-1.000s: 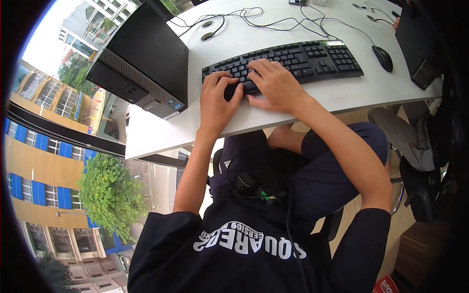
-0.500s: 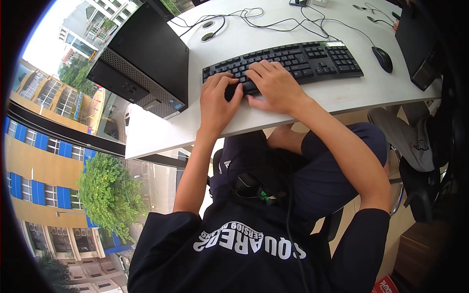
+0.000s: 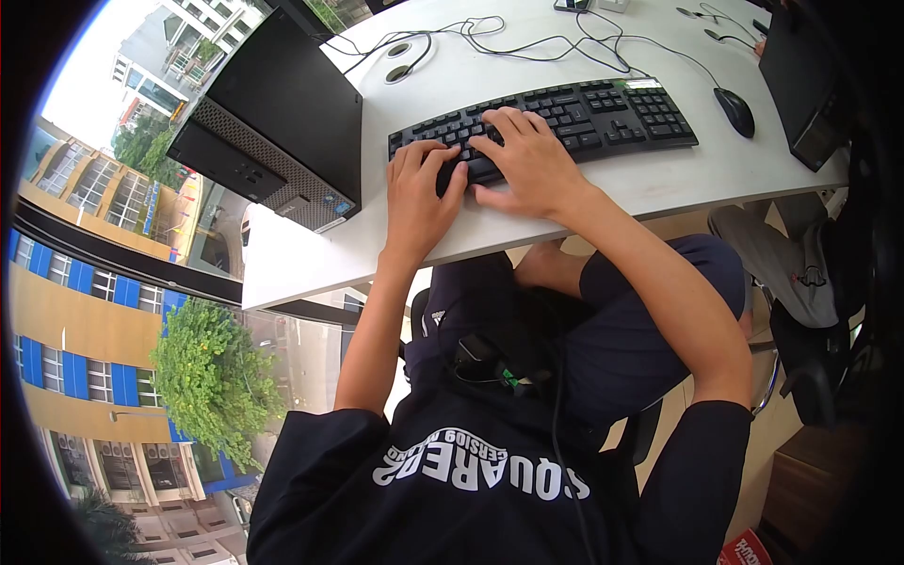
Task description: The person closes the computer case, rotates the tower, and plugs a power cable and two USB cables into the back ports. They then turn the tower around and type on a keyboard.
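Observation:
A black keyboard [image 3: 612, 118] lies on the white desk [image 3: 603, 193], slightly slanted. My left hand [image 3: 421, 200] rests over its left end, fingers curved and apart on the keys, with the thumb by the space bar. Over the middle letter keys is my right hand [image 3: 532, 168], its fingers spread and bent and its thumb stretched toward the near edge. Neither hand holds anything. The keys under my fingers are hidden. To the right of the keyboard sits a black wired mouse [image 3: 734, 113], which neither hand touches.
A black desktop computer tower [image 3: 292, 113] stands left of the keyboard, beside a window. Black cables [image 3: 565, 52] run across the back of the desk near two cable holes. At the right is another black computer case [image 3: 805, 89], with a seated person's grey trouser leg [image 3: 777, 264] below.
My right hand's fingers have lifted and shifted slightly across the keys, with the index finger spread further from the others. My left hand stays almost in place. The view has shifted very slightly.

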`<state>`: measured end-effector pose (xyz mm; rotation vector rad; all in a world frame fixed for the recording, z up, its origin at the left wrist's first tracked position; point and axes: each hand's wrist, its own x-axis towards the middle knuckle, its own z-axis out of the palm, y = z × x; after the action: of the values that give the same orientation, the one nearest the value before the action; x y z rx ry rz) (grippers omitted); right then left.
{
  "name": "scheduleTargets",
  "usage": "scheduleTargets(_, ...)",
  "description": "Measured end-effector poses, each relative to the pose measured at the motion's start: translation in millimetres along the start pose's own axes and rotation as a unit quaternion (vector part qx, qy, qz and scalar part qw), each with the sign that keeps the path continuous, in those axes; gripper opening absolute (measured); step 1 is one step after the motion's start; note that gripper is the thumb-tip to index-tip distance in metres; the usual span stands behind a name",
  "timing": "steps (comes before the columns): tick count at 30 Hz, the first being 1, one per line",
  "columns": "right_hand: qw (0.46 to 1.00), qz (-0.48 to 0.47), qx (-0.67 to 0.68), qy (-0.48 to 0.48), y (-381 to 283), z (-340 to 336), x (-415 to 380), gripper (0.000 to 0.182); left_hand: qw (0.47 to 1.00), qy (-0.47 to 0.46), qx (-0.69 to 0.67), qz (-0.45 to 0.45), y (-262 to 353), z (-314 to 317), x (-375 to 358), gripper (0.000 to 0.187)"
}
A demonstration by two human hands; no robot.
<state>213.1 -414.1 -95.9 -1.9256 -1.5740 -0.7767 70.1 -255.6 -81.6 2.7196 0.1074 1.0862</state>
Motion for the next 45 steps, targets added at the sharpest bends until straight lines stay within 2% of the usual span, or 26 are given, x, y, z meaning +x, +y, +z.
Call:
scheduleTargets(3,0.998,0.032,0.039,-0.028,0.6,1.9,0.1,0.067,1.0,0.022,0.017,0.004,-0.5,1.2,-0.8,0.023)
scheduleTargets(6,0.996,0.036,0.055,-0.054,0.4,-0.8,1.8,0.068,1.0,0.006,0.021,0.003,-1.8,0.7,-0.9,0.024)
scheduleTargets(9,0.997,0.022,0.027,-0.075,0.3,-2.9,1.0,0.069,1.0,-0.002,0.023,-0.001,0.4,-1.3,0.6,0.026)
scheduleTargets(15,1.0,-0.003,0.003,-0.015,2.7,11.3,-4.3,0.066,1.0,0.003,0.015,0.008,-4.2,2.3,0.2,0.032)
scheduleTargets(21,0.998,0.007,0.041,-0.052,-1.1,0.7,-1.8,0.059,0.999,-0.007,0.032,0.002,-0.8,0.9,0.6,0.033)
scheduleTargets(24,0.999,-0.002,0.044,-0.014,-0.1,4.2,-2.3,0.057,1.0,0.0,0.025,0.006,-2.3,1.1,2.3,0.033)
scheduleTargets(30,0.998,0.013,0.059,-0.012,-4.1,3.8,-1.8,0.055,1.0,0.009,0.003,-0.012,-1.8,0.9,2.3,0.031)
scheduleTargets(45,0.996,-0.066,0.045,0.045,-4.7,3.9,1.3,0.037,1.0,0.026,-0.007,0.0,-9.2,5.1,0.1,0.02)
